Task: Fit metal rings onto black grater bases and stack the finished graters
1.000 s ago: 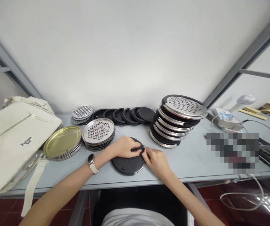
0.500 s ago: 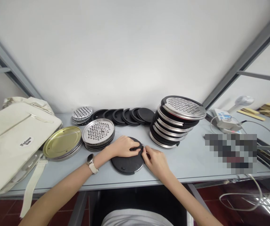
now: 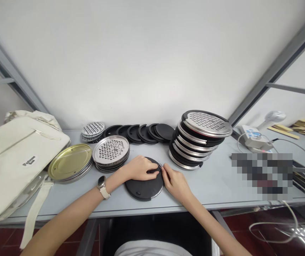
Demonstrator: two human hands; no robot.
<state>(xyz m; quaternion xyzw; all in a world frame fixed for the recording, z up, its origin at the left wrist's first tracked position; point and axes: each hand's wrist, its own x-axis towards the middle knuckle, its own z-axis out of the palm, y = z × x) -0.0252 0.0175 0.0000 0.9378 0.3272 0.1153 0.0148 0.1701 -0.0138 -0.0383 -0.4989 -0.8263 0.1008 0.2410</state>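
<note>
A round black disc (image 3: 144,188) lies flat on the table in front of me, with a strip of metal rim showing at its lower right. Across its upper part rests my left hand (image 3: 141,168), fingers curled and pressing near the right edge. My right hand (image 3: 175,182) pinches that same edge from the right, thumb and forefinger together beside a small shiny metal piece (image 3: 160,165). My fingers partly hide this small piece, so I cannot make out its kind. Left of the disc stands a stack of round metal graters (image 3: 111,150), close to my left forearm.
Gold metal discs (image 3: 71,161) and a cream bag (image 3: 16,160) are on the left. Behind lie several black ring-shaped parts (image 3: 133,134) and small grater plates (image 3: 93,129). A tall stack of black-rimmed graters (image 3: 207,124) stands right, with a white device (image 3: 256,138) and cables beyond.
The disc and both hands stay nearly in place. My right fingers have drawn slightly closer against the disc's edge, and the view has shifted a little.
</note>
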